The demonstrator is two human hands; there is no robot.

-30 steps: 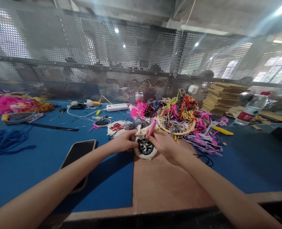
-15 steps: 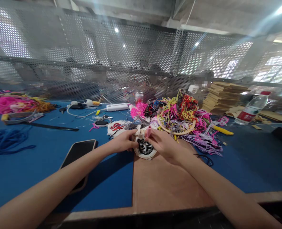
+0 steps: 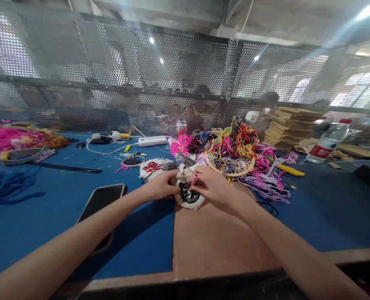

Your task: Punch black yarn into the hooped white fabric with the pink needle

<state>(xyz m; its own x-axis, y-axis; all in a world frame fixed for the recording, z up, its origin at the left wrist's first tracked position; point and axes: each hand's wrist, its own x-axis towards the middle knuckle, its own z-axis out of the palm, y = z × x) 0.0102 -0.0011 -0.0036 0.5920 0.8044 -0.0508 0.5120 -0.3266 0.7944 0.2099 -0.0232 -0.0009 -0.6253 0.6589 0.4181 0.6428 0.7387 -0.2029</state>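
A small round embroidery hoop (image 3: 189, 205) holds white fabric with thick black yarn stitching on it, low over the brown board. My left hand (image 3: 163, 184) grips its left rim between thumb and fingers. In my right hand (image 3: 210, 184) is a pink punch needle (image 3: 195, 179), held in a pinch above the upper right of the fabric. Its tip is hidden by my fingers. Bunched white cloth sticks up at the hoop's far side. Just beyond my left hand lies a white fabric piece with red stitching (image 3: 153, 166).
A tangled heap of coloured yarn (image 3: 231, 146) with a wooden hoop lies behind my right hand. At left are a phone (image 3: 105, 204) and blue yarn (image 3: 10, 185). A bottle (image 3: 328, 141), cardboard stack (image 3: 286, 127), yellow-handled tool (image 3: 291, 170) and power strip (image 3: 153, 141) stand or lie around.
The punch needle has tipped from nearly upright to slanting, its end now facing more toward me, and my right hand has shifted slightly. My left hand keeps its hold on the hoop.
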